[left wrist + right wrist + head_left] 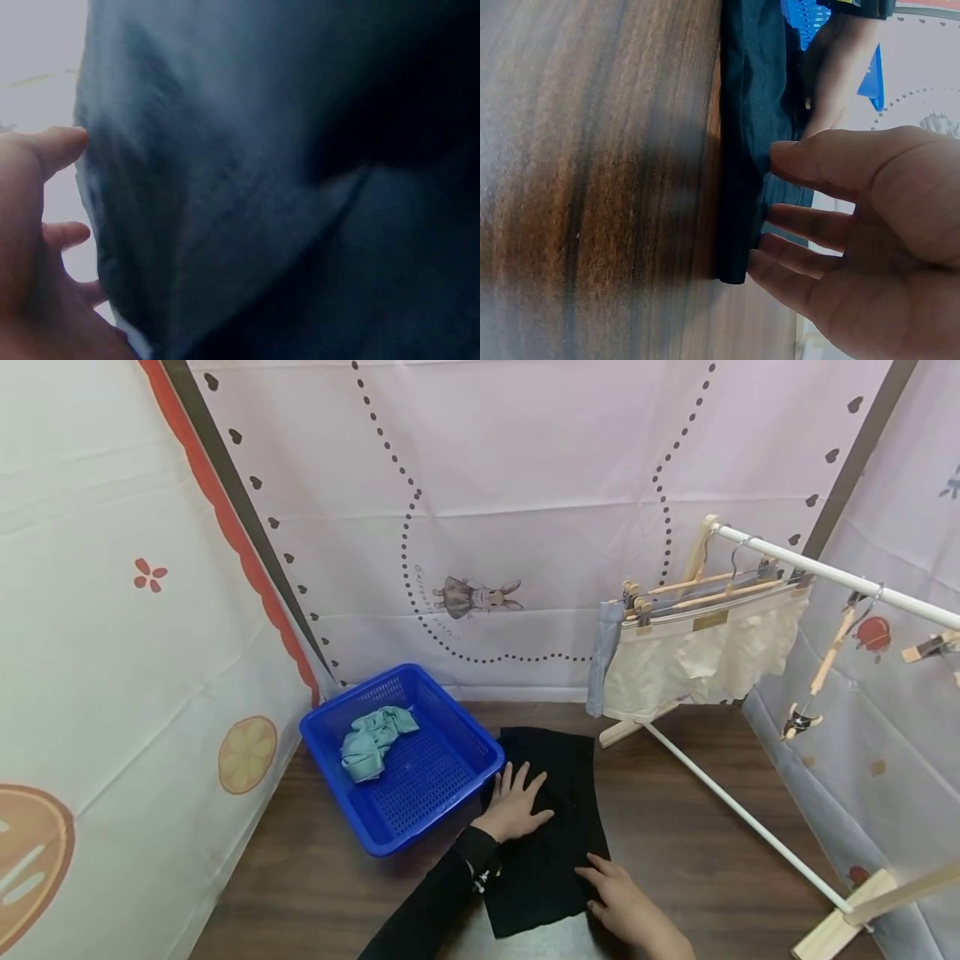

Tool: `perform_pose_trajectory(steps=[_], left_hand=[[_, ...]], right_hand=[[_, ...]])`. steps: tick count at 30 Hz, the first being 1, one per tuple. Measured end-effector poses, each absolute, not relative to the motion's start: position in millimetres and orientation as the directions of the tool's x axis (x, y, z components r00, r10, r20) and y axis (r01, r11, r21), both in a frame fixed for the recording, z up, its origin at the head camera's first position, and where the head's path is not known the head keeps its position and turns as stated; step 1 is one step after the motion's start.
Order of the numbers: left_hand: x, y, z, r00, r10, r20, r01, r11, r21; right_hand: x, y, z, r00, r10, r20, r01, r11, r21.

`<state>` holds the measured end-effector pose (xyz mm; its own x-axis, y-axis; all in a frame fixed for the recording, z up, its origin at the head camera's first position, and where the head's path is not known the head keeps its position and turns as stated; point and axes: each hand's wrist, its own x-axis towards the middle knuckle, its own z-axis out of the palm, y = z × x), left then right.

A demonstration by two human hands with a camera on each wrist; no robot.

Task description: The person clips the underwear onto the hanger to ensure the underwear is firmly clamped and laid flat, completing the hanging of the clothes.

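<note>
We note a blue perforated plastic basket (420, 777) left of centre; at lower centre, the left hand (513, 810), fingers spread, resting on a flat black fabric garment (566, 835); rightward, the right hand (626, 902), fingers apart, touching the garment's edge.

You can't read any words here. Tiny letters (418, 583) by the rabbit (476, 597) on the back cloth (525, 460) look too blurry, and you can't read the brown patch (710, 621) on the hanging cream clothes (675, 664).
</note>
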<state>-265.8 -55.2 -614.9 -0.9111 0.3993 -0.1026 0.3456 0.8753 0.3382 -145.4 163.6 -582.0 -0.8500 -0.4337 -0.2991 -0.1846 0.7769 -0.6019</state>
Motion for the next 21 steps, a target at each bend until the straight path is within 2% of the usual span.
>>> perform_pose_trajectory(steps=[3,6,9,12,17,19,21], left_hand=[[-256,-57,-613,-0.887,0.454,-0.081,0.412,0.858,0.306],[-246,-59,-614,-0.874,0.467,-0.135,0.423,0.868,0.261],[-241,-62,-618,-0.873,0.449,-0.192,0.405,0.886,0.227],[-242,-64,-619,-0.870,0.449,-0.204,0.408,0.888,0.214],[-242,-65,-614,-0.859,0.469,-0.205,0.412,0.871,0.266],[-240,-64,-611,-0.854,0.482,-0.198,0.421,0.862,0.281],[-238,-62,-608,-0.847,0.498,-0.184,0.437,0.851,0.291]], right_hand=[[-145,163,-582,-0.847,-0.426,-0.318,-0.164,0.778,-0.606],[-145,165,-584,-0.850,-0.438,-0.294,-0.175,0.760,-0.626],[-145,171,-586,-0.852,-0.465,-0.242,-0.208,0.723,-0.659],[-142,182,-584,-0.879,-0.460,-0.125,-0.274,0.702,-0.658],[-130,217,-577,-0.943,-0.275,0.189,-0.333,0.774,-0.539],[-126,238,-570,-0.946,-0.165,0.281,-0.292,0.811,-0.507],[-120,261,-560,-0.954,-0.036,0.299,-0.192,0.839,-0.510]])
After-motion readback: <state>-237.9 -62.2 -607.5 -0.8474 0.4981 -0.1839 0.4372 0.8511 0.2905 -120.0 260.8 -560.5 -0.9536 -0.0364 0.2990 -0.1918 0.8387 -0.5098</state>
